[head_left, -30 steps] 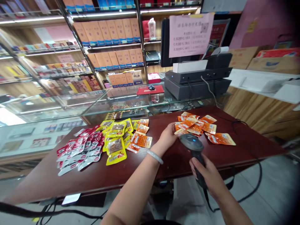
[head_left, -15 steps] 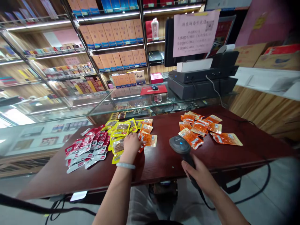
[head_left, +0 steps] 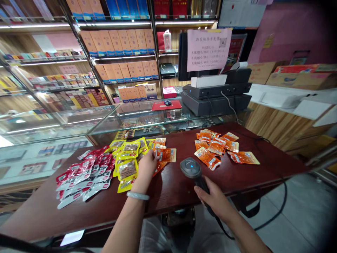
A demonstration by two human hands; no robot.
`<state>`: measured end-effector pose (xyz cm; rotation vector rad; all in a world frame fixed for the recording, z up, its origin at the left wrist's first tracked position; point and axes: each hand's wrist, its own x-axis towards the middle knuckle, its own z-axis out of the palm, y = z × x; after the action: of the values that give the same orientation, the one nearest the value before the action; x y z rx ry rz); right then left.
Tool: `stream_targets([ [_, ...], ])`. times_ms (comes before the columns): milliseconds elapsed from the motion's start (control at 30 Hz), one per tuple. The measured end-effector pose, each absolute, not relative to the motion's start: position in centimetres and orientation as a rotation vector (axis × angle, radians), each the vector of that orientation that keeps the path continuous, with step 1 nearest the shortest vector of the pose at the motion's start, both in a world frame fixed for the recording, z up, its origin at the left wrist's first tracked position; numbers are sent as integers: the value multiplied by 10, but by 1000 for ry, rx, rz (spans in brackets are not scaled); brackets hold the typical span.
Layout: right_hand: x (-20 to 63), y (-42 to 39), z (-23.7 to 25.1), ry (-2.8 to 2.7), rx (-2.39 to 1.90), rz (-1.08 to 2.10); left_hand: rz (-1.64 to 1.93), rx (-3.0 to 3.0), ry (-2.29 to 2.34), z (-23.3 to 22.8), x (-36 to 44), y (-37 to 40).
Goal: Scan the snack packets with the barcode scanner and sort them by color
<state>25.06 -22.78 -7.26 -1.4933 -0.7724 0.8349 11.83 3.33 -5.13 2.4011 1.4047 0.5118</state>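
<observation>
My right hand (head_left: 213, 196) is wrapped around the handle of a dark barcode scanner (head_left: 191, 168), its head over the table and a blue light on top. The fingers of my left hand (head_left: 147, 163), with a pale bangle on the wrist, are closed on the left end of an orange snack packet (head_left: 168, 155). Another orange packet lies partly beneath it. Left of this hand is a heap of yellow snack packets (head_left: 127, 168), and beyond that a pile of red and silver packets (head_left: 89, 172). On the right lies a scattered group of orange packets (head_left: 218, 144).
The dark red table (head_left: 173, 186) meets a glass display counter (head_left: 147, 121). On the counter are a cash register (head_left: 210, 103) and a mouse (head_left: 167, 103) on a red mat. A black cable (head_left: 283, 203) hangs at the right. Boxes fill the shelves behind.
My view has shifted slightly. The orange packet at my left fingertips has turned and risen a little, showing more of its orange face. The scanner stays in my right hand.
</observation>
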Motion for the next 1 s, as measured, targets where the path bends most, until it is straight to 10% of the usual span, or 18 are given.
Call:
stream_targets([
  [1000, 302, -225, -71, -523, -1319, 730, 535, 1479, 501, -60, 275, -28],
])
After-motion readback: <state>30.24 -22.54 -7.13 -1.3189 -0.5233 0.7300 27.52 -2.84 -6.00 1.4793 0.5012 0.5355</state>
